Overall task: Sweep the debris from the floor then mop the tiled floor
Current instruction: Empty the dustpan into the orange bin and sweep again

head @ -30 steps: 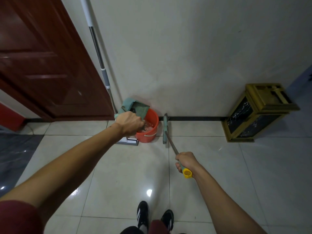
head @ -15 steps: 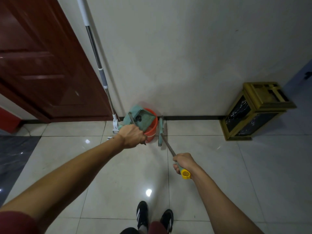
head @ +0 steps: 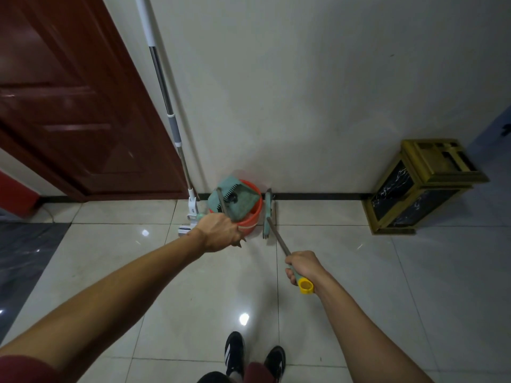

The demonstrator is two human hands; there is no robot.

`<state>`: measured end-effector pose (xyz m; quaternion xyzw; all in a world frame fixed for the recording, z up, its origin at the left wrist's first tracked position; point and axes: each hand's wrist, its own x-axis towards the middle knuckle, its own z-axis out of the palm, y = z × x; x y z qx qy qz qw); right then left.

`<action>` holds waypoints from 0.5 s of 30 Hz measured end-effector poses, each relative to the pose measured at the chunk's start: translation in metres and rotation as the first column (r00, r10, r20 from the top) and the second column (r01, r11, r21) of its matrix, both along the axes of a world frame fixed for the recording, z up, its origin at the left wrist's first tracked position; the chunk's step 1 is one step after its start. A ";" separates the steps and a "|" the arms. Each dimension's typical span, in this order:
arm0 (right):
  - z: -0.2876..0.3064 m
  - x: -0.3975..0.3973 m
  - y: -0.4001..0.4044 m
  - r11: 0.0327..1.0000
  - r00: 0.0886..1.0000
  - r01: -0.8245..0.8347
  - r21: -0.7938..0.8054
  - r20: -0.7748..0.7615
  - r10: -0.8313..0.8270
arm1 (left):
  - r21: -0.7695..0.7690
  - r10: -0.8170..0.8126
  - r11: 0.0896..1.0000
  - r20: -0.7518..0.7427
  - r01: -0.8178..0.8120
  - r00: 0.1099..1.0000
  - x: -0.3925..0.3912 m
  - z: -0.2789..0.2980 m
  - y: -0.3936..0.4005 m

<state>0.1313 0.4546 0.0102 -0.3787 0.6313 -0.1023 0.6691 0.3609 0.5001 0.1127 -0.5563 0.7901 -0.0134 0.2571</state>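
mop (head: 177,134) leans far left by the wall. left hand (head: 218,232) grips the dustpan (head: 235,201), now tilted lower over the orange bucket (head: 253,217), likely emptying debris. right hand (head: 302,265) holds the broom (head: 267,214), head on the floor (head: 193,286).

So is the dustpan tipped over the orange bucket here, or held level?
Tipped. The green dustpan sits tilted over the orange bucket, its toothed edge up toward the wall, held by the left hand.
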 end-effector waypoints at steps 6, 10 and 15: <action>0.007 -0.005 0.001 1.000 1.000 0.018 0.002 -0.003 -0.018 | -0.055 0.004 0.998 0.087 0.001 0.996 0.008 0.019 -0.008; 0.011 -0.012 0.000 0.999 0.999 0.032 -0.012 -0.001 -0.032 | -0.131 0.048 0.991 0.076 -0.038 0.996 0.004 0.037 -0.022; 0.020 -0.021 -0.003 0.995 0.997 0.073 -0.063 0.010 -0.073 | -0.229 0.137 0.963 -0.031 -0.140 0.990 -0.006 0.057 -0.030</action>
